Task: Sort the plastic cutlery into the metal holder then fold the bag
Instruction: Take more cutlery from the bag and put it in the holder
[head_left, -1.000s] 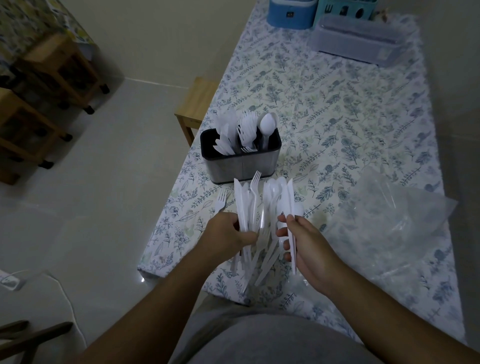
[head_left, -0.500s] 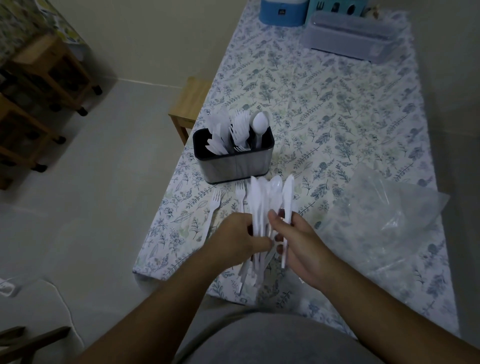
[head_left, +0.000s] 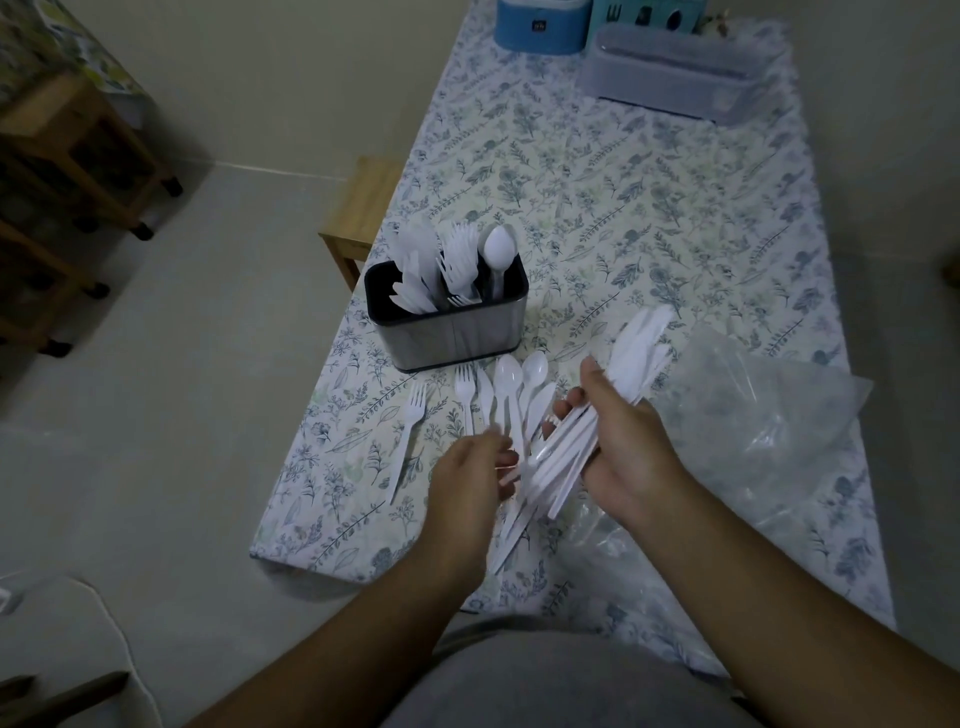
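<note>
Two hands worked near the table's near edge: the right hand (head_left: 626, 447) gripped a bundle of white knives (head_left: 613, 395) with fingers curled round it, the left hand (head_left: 470, 467) hovered with fingers loosely bent over loose cutlery (head_left: 511, 410) on the tablecloth (head_left: 649, 208). One fork (head_left: 410, 431) lay apart left; roughly five pieces fanned just before the metal holder (head_left: 449, 322), which carried three sorted groups. One clear bag (head_left: 758, 415) lay crumpled right, floor open left.
</note>
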